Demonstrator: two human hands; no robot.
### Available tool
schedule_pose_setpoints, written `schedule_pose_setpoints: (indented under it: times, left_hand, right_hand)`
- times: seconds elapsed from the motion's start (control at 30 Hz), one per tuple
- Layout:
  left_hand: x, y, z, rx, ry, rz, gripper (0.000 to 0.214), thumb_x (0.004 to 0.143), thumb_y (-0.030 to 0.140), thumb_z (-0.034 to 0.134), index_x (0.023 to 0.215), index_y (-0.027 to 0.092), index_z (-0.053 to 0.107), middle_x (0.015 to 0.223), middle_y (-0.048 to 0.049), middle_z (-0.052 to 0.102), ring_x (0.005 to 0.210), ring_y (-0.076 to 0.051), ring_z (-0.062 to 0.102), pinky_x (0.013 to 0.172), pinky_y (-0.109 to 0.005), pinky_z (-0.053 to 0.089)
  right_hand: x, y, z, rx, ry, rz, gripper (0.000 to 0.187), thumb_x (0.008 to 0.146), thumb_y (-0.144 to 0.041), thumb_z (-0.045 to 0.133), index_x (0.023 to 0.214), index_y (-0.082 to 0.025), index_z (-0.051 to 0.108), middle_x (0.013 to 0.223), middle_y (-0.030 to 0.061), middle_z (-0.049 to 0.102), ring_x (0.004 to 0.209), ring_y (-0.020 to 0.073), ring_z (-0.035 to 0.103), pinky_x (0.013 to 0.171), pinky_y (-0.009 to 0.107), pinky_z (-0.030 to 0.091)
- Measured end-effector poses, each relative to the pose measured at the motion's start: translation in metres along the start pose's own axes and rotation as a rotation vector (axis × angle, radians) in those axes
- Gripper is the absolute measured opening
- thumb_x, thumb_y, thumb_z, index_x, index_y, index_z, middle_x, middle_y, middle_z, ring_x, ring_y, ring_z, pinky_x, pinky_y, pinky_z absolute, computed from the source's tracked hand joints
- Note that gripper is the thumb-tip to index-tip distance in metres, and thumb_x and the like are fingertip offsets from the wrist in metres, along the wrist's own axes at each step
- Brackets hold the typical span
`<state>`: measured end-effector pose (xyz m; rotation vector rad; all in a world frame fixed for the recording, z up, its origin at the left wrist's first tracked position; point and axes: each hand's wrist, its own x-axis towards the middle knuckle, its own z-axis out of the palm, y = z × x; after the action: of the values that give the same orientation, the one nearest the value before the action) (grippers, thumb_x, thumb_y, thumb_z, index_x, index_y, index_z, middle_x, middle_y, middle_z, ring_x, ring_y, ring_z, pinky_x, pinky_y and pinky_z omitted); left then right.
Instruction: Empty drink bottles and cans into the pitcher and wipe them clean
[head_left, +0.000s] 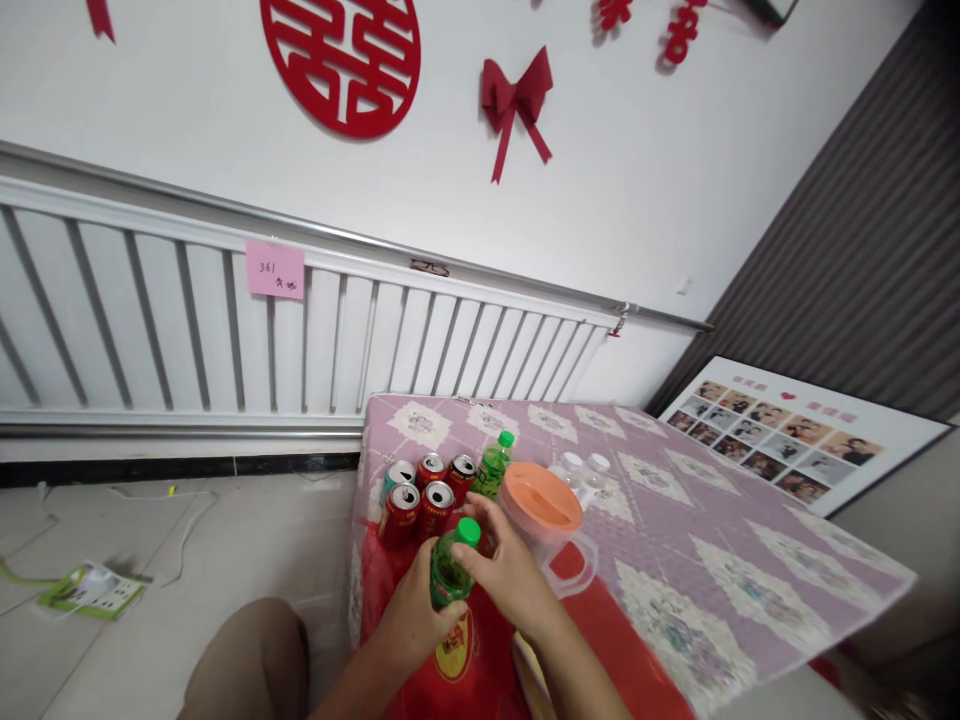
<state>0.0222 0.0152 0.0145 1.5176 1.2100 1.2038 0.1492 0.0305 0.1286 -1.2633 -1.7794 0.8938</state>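
My left hand [415, 607] is wrapped round a green plastic soda bottle [448, 578] with a green cap, held upright over a red cloth or bag. My right hand [506, 570] is at the bottle's other side, its thumb against the upper part just below the cap and its fingers curved behind. Several opened drink cans stand just beyond, among them a red can [399, 516] and a blue-green can [397, 472]. A second green bottle [493, 468] stands behind the hands. Close to my right hand is a clear pitcher [546, 535] with an orange lid [541, 495].
Two clear bottles with white caps [571, 463] stand behind the pitcher. A patterned cloth [667, 500] covers the table, with the red bag [491, 655] at its near left. Behind is a white radiator [345, 340]; a photo board [795, 430] leans at right. Cables and a power strip [94, 590] lie on the floor.
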Motion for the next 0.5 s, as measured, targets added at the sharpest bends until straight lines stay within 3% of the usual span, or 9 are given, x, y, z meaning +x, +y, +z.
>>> schedule_pose_setpoints:
  times: [0.13,0.33,0.5]
  left_hand:
    - [0.0,-0.002,0.001,0.002,0.016,-0.008,0.071,0.064,0.008,0.065,0.129,0.02,0.038,0.125,-0.0093,0.059,0.113,-0.024,0.058,0.1,-0.037,0.043]
    - [-0.001,-0.003,0.001,-0.001,0.01,-0.006,0.069,0.063,0.006,0.066,0.126,0.02,0.041,0.124,-0.0085,0.06,0.113,-0.024,0.057,0.102,-0.037,0.042]
    - [-0.001,-0.004,0.001,-0.028,0.01,-0.008,0.07,0.064,0.006,0.067,0.128,0.021,0.042,0.126,-0.0078,0.06,0.114,-0.023,0.057,0.103,-0.037,0.042]
  right_hand:
    - [-0.003,0.006,-0.002,0.107,-0.051,0.02,0.039,0.082,-0.037,0.059,0.118,-0.023,0.062,0.102,0.0052,0.07,0.098,0.0226,0.064,0.082,0.035,0.052]
    - [0.003,0.021,0.013,0.018,0.158,0.061,0.033,0.069,-0.041,0.071,0.095,-0.021,0.064,0.085,0.0035,0.069,0.081,0.0226,0.064,0.074,0.035,0.053]
    - [0.0,0.018,0.015,0.261,0.112,0.057,0.056,0.068,-0.041,0.073,0.117,-0.023,0.056,0.114,0.0085,0.066,0.102,0.024,0.063,0.089,0.038,0.051]
